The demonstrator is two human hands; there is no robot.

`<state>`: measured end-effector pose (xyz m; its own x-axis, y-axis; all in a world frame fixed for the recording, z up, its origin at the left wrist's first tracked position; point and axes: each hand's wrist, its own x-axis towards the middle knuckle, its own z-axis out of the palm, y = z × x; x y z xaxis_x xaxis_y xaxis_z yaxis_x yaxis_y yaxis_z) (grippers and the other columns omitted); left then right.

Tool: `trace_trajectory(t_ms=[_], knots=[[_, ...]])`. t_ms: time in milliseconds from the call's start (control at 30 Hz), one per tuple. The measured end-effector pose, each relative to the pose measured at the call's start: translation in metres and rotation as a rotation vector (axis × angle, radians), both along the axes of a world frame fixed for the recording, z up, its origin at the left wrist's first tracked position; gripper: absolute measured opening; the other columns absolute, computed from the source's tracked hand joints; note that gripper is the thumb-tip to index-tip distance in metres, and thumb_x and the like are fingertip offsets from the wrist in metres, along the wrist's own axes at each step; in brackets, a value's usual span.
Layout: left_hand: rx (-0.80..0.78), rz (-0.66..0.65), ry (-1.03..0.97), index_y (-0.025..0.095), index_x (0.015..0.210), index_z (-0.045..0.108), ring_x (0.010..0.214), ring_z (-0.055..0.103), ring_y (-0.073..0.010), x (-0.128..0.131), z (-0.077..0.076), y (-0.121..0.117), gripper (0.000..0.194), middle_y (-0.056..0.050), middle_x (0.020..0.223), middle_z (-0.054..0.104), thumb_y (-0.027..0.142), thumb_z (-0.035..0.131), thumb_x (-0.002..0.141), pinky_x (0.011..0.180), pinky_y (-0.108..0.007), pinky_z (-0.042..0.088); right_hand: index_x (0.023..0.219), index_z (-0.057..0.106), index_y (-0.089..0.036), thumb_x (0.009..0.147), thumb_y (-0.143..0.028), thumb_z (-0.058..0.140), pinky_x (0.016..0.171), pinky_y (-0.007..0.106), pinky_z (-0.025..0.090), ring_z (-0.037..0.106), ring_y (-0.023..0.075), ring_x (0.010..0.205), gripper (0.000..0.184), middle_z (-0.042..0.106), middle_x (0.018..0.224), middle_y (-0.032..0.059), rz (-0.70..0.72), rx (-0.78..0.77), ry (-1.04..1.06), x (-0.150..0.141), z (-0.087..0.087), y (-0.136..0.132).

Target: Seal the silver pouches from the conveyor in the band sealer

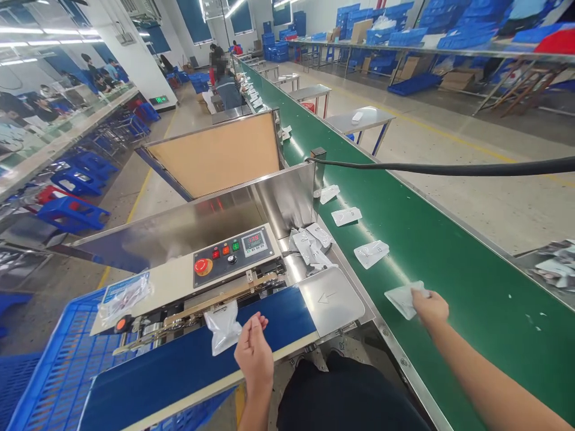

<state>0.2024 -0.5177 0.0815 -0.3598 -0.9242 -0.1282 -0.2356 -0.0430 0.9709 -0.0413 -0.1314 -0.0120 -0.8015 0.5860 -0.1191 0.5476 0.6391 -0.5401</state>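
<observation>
My right hand [431, 308] reaches over the green conveyor belt [476, 299] and pinches the near end of a white pouch [401, 299] lying there. My left hand [255, 350] is above the blue belt [278, 320] of a band sealer, with its fingers curled together and nothing visible in them. Just left of these fingers, another white pouch [223, 329] has its upper edge at the sealing band. Several grey-white pouches [311, 244] are heaped beside the metal plate [335, 299] at the sealer's right end. More pouches [371, 254] lie in a row along the green belt.
A control panel [231, 256] with a red knob and lit display tops the sealer. A blue crate [49, 377] stands below its left end. A black cable [440, 169] crosses over the green belt. Farther up sits another person [227, 90] beside the conveyor.
</observation>
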Motion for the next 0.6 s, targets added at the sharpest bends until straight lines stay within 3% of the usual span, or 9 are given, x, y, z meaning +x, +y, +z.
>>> trace_trajectory(t_ms=[100,200,267,333,400,500,600], knots=[[-0.099,-0.345,-0.006,0.016,0.104,0.084,0.093,0.080,-0.0294,-0.030,0.008,0.028,0.052,-0.015,0.100,0.083,0.064,0.070,0.095,0.088,-0.044,0.067,0.095,0.076,-0.015,0.083,-0.050,0.068,0.067,0.040,0.050,0.063,0.0264,0.065,0.039,0.068,0.068,0.0081,0.109,-0.127,0.094,0.003,0.026,-0.030],[-0.301,-0.673,0.022,0.020,0.116,0.083,0.112,0.078,-0.0317,-0.065,0.020,0.055,0.042,-0.016,0.118,0.082,0.054,0.063,0.103,0.101,-0.046,0.063,0.099,0.077,-0.017,0.085,-0.060,0.069,0.076,0.039,0.054,0.067,0.0250,0.074,0.046,0.076,0.083,0.0091,0.397,-0.291,0.345,0.020,0.075,-0.080],[-0.411,-0.792,0.052,0.021,0.129,0.079,0.126,0.073,-0.0328,-0.085,0.028,0.067,0.042,-0.015,0.132,0.079,0.049,0.061,0.104,0.109,-0.047,0.059,0.096,0.077,-0.021,0.089,-0.059,0.070,0.084,0.038,0.056,0.071,0.0245,0.084,0.039,0.080,0.096,0.0091,0.652,-0.428,0.402,0.037,0.107,-0.115],[-0.446,-0.839,0.086,0.022,0.132,0.078,0.126,0.073,-0.0313,-0.098,0.033,0.070,0.041,-0.014,0.134,0.079,0.046,0.058,0.106,0.110,-0.044,0.057,0.093,0.077,-0.023,0.092,-0.055,0.071,0.088,0.036,0.057,0.072,0.0230,0.089,0.032,0.081,0.099,0.0074,0.866,-0.574,0.364,0.054,0.129,-0.144],[-0.412,-0.832,0.103,0.022,0.122,0.081,0.113,0.076,-0.0277,-0.100,0.035,0.066,0.038,-0.012,0.122,0.082,0.045,0.053,0.109,0.102,-0.038,0.059,0.104,0.077,-0.024,0.090,-0.055,0.075,0.086,0.035,0.057,0.072,0.0226,0.090,0.034,0.080,0.101,0.0072,0.953,-0.764,0.291,0.067,0.139,-0.163],[-0.303,-0.725,0.065,0.020,0.102,0.083,0.088,0.074,-0.0227,-0.086,0.030,0.053,0.043,-0.008,0.098,0.083,0.049,0.052,0.109,0.081,-0.029,0.056,0.122,0.073,-0.022,0.090,-0.063,0.075,0.081,0.034,0.058,0.071,0.0223,0.088,0.053,0.079,0.104,0.0090,0.906,-1.076,0.161,0.081,0.136,-0.176],[-0.184,-0.617,0.017,0.017,0.090,0.083,0.072,0.066,-0.0199,-0.068,0.016,0.045,0.049,-0.006,0.082,0.078,0.056,0.057,0.105,0.068,-0.026,0.050,0.101,0.077,-0.018,0.089,-0.068,0.073,0.073,0.032,0.054,0.066,0.0193,0.075,0.051,0.075,0.087,0.0068,0.882,-1.132,0.039,0.088,0.122,-0.183]])
